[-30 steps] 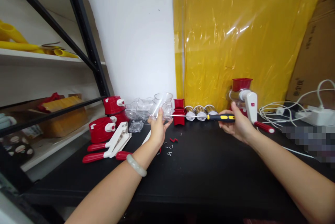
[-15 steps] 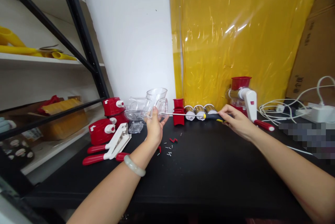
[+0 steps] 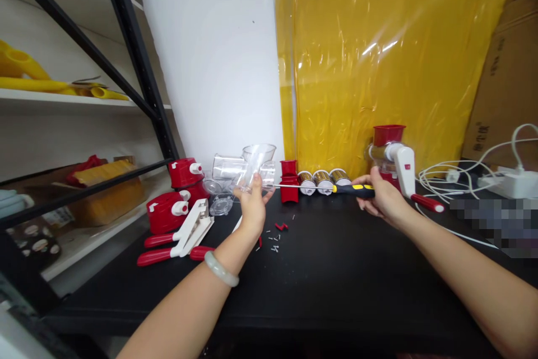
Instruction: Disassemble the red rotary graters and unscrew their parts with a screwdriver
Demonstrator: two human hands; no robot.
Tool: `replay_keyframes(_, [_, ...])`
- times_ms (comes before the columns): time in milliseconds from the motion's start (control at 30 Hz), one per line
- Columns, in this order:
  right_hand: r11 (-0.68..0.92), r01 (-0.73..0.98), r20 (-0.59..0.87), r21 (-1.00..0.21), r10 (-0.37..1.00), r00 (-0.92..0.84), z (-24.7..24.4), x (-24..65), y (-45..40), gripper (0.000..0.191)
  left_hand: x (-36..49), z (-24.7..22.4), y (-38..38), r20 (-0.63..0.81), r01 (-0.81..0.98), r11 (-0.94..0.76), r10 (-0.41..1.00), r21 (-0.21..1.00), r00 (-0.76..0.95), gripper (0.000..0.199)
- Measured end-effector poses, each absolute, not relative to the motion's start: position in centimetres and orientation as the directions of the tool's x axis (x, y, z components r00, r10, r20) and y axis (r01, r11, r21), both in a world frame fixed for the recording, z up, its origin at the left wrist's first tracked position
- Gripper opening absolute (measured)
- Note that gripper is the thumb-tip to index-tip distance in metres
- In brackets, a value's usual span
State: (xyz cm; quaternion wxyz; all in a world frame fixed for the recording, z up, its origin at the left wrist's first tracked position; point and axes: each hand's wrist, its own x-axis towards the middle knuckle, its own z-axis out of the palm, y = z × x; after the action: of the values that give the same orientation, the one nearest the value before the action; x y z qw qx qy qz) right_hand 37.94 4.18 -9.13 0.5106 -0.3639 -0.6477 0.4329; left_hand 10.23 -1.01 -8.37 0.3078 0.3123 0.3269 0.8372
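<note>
My left hand (image 3: 254, 205), a pale bangle on its wrist, is closed around a clear plastic grater housing (image 3: 258, 154) with a flared top. In my right hand (image 3: 384, 196) is the black and yellow handle of a screwdriver (image 3: 354, 190). Its long shaft runs level to the left and its tip meets the housing's right side; the exact contact point is hard to make out. On the black table (image 3: 344, 275) below lie several small screws (image 3: 274, 248) and a small red piece (image 3: 281, 227).
Red bases (image 3: 166, 213) and white, red-handled parts (image 3: 189, 230) lie at left beside other clear parts (image 3: 221, 205). Behind stand red pieces (image 3: 289, 194) and metal grater drums (image 3: 323, 181). An assembled rotary grater (image 3: 403, 166) and white cables (image 3: 445, 166) are at right.
My right hand has shifted its grip and now wraps the handle more fully. The housing in my left hand has tilted slightly. The whole view has moved a little.
</note>
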Motion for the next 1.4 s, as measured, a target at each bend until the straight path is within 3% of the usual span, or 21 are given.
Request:
replay_keyframes(67, [0.394, 0.128, 0.366, -0.91, 0.909, -0.198, -9.3, 38.1, 4.5, 0.054, 10.2, -8.6, -0.9, 0.319, -0.305, -0.591, 0.721, 0.747, -0.616, 0.054])
replay_keyframes(133, [0.463, 0.122, 0.434, -0.878, 0.878, -0.203, -9.3, 38.3, 4.6, 0.045, 10.1, -8.7, -0.8, 0.316, -0.309, -0.597, 0.714, 0.74, -0.624, 0.054])
replay_keyframes(233, [0.523, -0.036, 0.518, -0.852, 0.83, -0.208, -9.2, 38.4, 4.5, 0.036, 10.0, -8.6, -0.8, 0.312, -0.309, -0.615, 0.695, 0.726, -0.648, 0.049])
replay_keyframes(333, [0.501, -0.211, 0.539, -0.84, 0.818, -0.203, -8.8, 38.3, 4.0, 0.046, 10.0, -8.3, -0.9, 0.292, -0.333, -0.613, 0.696, 0.716, -0.656, 0.047])
replay_keyframes(433, [0.443, -0.28, 0.509, -0.851, 0.827, -0.238, -8.4, 38.2, 3.5, 0.05, 10.1, -8.2, -1.0, 0.292, -0.361, -0.607, 0.716, 0.708, -0.634, 0.047])
replay_keyframes(500, [0.381, -0.256, 0.444, -0.888, 0.855, -0.269, -8.3, 38.0, 3.3, 0.04, 10.1, -8.2, -1.0, 0.302, -0.353, -0.613, 0.713, 0.707, -0.633, 0.046])
replay_keyframes(600, [0.29, -0.05, 0.293, -0.956, 0.916, -0.273, -8.6, 37.8, 3.5, 0.05, 10.1, -8.3, -1.0, 0.309, -0.333, -0.621, 0.699, 0.709, -0.645, 0.047])
replay_keyframes(667, [0.298, 0.042, 0.278, -0.953, 0.925, -0.26, -9.0, 37.8, 3.9, 0.051, 10.1, -8.3, -1.0, 0.313, -0.329, -0.62, 0.7, 0.712, -0.642, 0.048])
replay_keyframes(800, [0.386, -0.141, 0.411, -0.912, 0.871, -0.268, -9.3, 38.2, 4.4, 0.033, 10.1, -8.2, -1.1, 0.303, -0.345, -0.61, 0.712, 0.713, -0.634, 0.049])
replay_keyframes(1000, [0.269, -0.383, 0.403, -0.884, 0.853, -0.331, -8.5, 38.4, 3.5, 0.049, 10.2, -8.1, -1.2, 0.281, -0.373, -0.6, 0.723, 0.707, -0.631, 0.048])
replay_keyframes(1067, [0.208, -0.365, 0.329, -0.907, 0.893, -0.308, -8.5, 38.2, 3.5, 0.035, 10.2, -8.2, -1.2, 0.283, -0.374, -0.601, 0.724, 0.706, -0.629, 0.049])
replay_keyframes(1167, [0.169, -0.221, 0.227, -0.96, 0.936, -0.268, -8.8, 37.7, 3.9, 0.045, 10.2, -8.3, -1.2, 0.304, -0.36, -0.604, 0.725, 0.711, -0.618, 0.054])
replay_keyframes(1267, [0.269, -0.192, 0.312, -0.944, 0.918, -0.246, -9.0, 37.8, 4.2, 0.034, 10.3, -8.3, -1.3, 0.317, -0.348, -0.606, 0.725, 0.715, -0.611, 0.055])
replay_keyframes(1400, [0.343, -0.347, 0.44, -0.873, 0.861, -0.255, -8.3, 38.5, 4.0, 0.028, 10.4, -8.2, -1.3, 0.305, -0.357, -0.6, 0.729, 0.716, -0.614, 0.057])
